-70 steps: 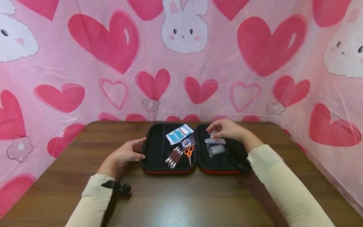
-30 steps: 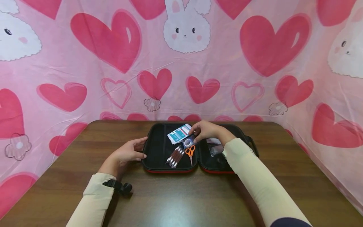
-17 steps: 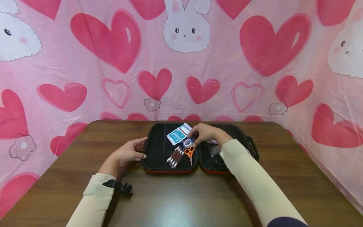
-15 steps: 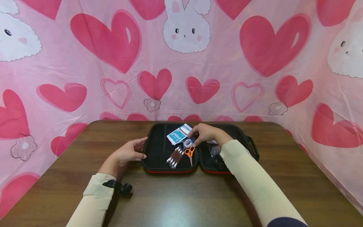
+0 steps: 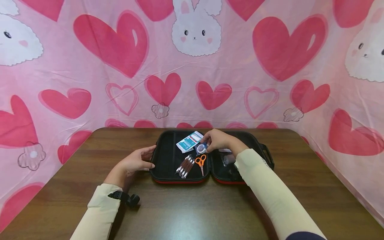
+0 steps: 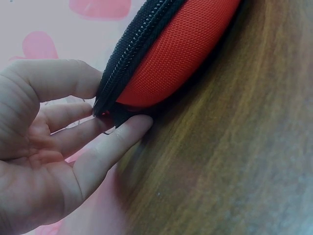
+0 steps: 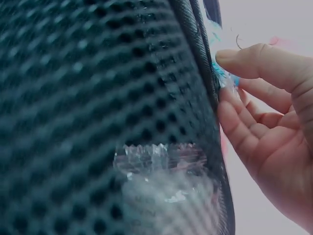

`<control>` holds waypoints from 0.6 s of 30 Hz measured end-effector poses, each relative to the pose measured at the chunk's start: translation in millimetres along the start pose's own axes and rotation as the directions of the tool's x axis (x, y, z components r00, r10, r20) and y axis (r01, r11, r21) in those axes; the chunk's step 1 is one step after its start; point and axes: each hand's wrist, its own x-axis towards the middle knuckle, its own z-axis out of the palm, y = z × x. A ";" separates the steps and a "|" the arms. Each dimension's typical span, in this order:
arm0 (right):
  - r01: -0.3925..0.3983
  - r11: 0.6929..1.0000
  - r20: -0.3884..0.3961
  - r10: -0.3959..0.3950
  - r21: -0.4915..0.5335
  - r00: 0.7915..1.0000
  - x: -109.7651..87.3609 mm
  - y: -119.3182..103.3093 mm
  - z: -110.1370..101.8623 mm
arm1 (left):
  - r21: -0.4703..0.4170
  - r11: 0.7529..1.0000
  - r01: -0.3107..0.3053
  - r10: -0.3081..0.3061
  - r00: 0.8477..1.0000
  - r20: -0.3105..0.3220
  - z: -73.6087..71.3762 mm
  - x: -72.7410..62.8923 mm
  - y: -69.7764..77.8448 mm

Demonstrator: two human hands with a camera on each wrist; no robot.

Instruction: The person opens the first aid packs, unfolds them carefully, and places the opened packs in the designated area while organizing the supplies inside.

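Observation:
A black-lined zip case (image 5: pixel 163 155) with a red shell lies unfolded on the table. My left hand (image 5: pixel 134 163) holds its left edge. In the left wrist view the thumb (image 6: pixel 132 129) lies along the red side (image 6: pixel 181 54) and the fingers meet the zipped rim. Between thumb and fingers, my right hand (image 5: pixel 220 139) pinches a clear packet with a white roll of tape (image 5: pixel 201 148), over the case's left half near the hinge. Orange-handled scissors (image 5: pixel 200 163), a bundle of cotton swabs (image 5: pixel 185 166) and a teal-and-white packet (image 5: pixel 189 142) lie beside it.
The case's right half holds a plastic-wrapped white roll (image 5: pixel 229 159), partly behind the right sleeve, seen under black mesh (image 7: pixel 73 98) in the right wrist view. A carry handle (image 5: pixel 267 155) sticks out at right. The brown wooden table (image 5: pixel 180 210) ends at a pink heart-patterned cloth.
My right hand has moved left from the right half to the tape packet. The packet has since shifted slightly up and right with the fingers. My left hand stays at the edge.

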 end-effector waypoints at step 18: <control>0.031 0.975 -0.180 0.010 0.221 0.984 -40.0 5.6 -17.0 | 0.002 1.000 -0.001 0.001 1.000 0.010 -0.1 -0.4 1.4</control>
